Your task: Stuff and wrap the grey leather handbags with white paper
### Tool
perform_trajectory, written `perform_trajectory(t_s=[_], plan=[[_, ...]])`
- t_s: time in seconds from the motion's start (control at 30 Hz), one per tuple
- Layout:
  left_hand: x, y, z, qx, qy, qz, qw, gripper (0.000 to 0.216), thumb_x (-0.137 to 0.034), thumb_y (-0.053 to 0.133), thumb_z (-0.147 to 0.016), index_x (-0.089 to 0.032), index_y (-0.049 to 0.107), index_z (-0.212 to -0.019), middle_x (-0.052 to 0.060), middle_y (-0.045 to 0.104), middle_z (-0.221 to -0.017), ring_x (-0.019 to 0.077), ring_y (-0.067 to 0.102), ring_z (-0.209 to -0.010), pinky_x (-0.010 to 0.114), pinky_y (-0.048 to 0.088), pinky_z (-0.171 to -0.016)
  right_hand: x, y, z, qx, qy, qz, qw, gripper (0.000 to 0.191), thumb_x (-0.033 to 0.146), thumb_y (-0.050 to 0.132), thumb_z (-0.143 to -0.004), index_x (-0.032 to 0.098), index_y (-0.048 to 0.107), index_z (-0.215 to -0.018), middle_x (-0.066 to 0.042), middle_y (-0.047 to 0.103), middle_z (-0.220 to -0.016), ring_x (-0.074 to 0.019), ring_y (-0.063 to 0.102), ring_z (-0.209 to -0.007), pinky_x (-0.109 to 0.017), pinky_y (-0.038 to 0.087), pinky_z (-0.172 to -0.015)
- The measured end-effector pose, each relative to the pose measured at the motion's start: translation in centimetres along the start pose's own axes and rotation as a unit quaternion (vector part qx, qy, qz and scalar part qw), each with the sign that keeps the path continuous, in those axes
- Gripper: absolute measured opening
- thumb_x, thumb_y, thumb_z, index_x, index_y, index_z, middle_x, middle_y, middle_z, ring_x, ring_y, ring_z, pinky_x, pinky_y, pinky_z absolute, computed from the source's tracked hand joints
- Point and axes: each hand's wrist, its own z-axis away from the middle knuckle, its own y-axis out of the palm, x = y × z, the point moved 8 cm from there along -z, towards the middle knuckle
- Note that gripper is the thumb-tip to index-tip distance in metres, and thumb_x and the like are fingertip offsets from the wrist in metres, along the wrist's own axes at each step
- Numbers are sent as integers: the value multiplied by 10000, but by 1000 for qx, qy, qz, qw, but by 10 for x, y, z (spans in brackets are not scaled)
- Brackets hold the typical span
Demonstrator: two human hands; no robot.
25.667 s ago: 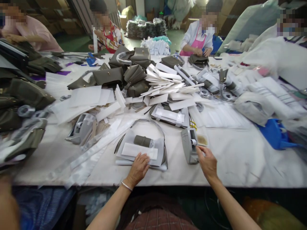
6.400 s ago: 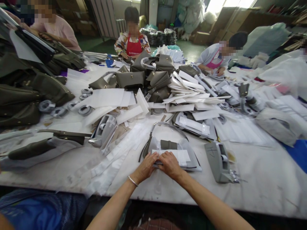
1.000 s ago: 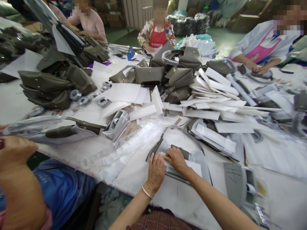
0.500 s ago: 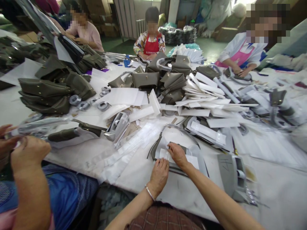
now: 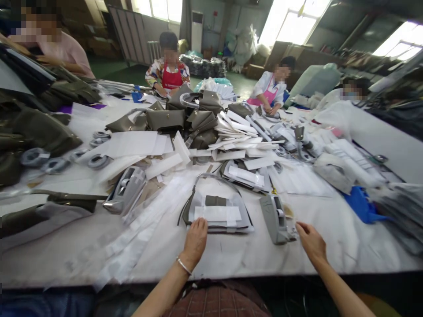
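A handbag (image 5: 216, 200) lies flat in front of me, dark olive and partly covered by grey and white wrapping, its strap looped away from me. Across its front sits a white padding strip (image 5: 221, 214). My left hand (image 5: 195, 237) rests at the bag's near left corner, fingers stretched out and touching the strip's edge. To the right stands a grey tape dispenser (image 5: 272, 219) with dark marks on its side. Beside the dispenser's near end is my right hand (image 5: 310, 242), thumb and fingers pinched together; whatever is between them is too small to make out.
Another tape dispenser (image 5: 128, 187) stands left of the bag. White foam sheets (image 5: 236, 136) and olive handbags (image 5: 165, 119) pile up beyond. A second wrapped bag (image 5: 246, 175) lies behind mine. A blue object (image 5: 361, 204) is at right. Several co-workers sit around the table.
My right hand has left the bag's middle and moved right to the tape dispenser. My left hand stays at the bag's near edge. The view has swung right and up.
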Motion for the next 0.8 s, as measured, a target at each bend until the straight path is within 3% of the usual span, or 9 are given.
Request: perform_trajectory(t_s=[0.1, 0.2, 0.27, 0.43, 0.6, 0.7, 0.8], plan=[[7, 5, -1, 0, -2, -7, 1000, 537, 95, 340, -795, -126, 561, -1232, 157, 623, -1247, 247, 617, -1147, 398, 527, -962, -32, 17, -2, 87, 88, -116, 986, 434, 600, 605, -534, 213, 692, -712, -134, 735, -819, -325, 679, -861, -444, 536, -768], [11, 14, -2, 13, -1, -4, 1000, 520, 75, 355, -810, -157, 565, -1225, 129, 635, -1229, 237, 621, -1146, 395, 528, -963, -32, 46, 2, 188, 105, -237, 947, 462, 622, 663, -537, 203, 718, -725, -116, 741, -820, -283, 691, -822, -378, 543, -675], [11, 18, -2, 23, -3, 0, 1000, 496, 52, 375, -819, -159, 563, -1226, 131, 633, -1232, 248, 611, -1163, 410, 526, -966, -30, 57, 2, 215, 107, -258, 936, 487, 602, 717, -515, 175, 732, -749, -113, 738, -806, -258, 681, -758, -350, 525, -620], [7, 16, -5, 85, -37, 3, 996, 490, 14, 394, -829, -150, 546, -1264, 139, 598, -1308, 263, 558, -1240, 451, 454, -1063, -35, 63, -7, 228, 132, -269, 926, 517, 506, 783, -427, 132, 728, -778, -75, 715, -706, -183, 620, -613, -305, 486, -573], [-2, 5, -7, 159, -75, 0, 984, 516, -4, 396, -838, -137, 504, -1325, 125, 551, -1385, 251, 475, -1329, 431, 353, -1149, -43, 60, -12, 215, 124, -279, 928, 468, 496, 789, -404, 138, 705, -694, -44, 686, -621, -175, 605, -578, -296, 499, -558], [-5, 1, -7, 166, -93, 7, 982, 508, -25, 398, -855, -153, 494, -1337, 118, 537, -1404, 247, 453, -1351, 435, 322, -1165, -62, 43, -7, 177, 113, -296, 932, 474, 506, 805, -422, 160, 701, -729, -39, 693, -658, -194, 635, -618, -299, 542, -569], [-6, 1, -7, 166, -103, 15, 981, 503, -33, 393, -865, -142, 485, -1348, 134, 525, -1414, 250, 431, -1369, 452, 293, -1174, -95, 33, 9, 170, 160, -324, 917, 506, 495, 837, -395, 178, 689, -761, -49, 701, -711, -203, 655, -629, -305, 586, -578]])
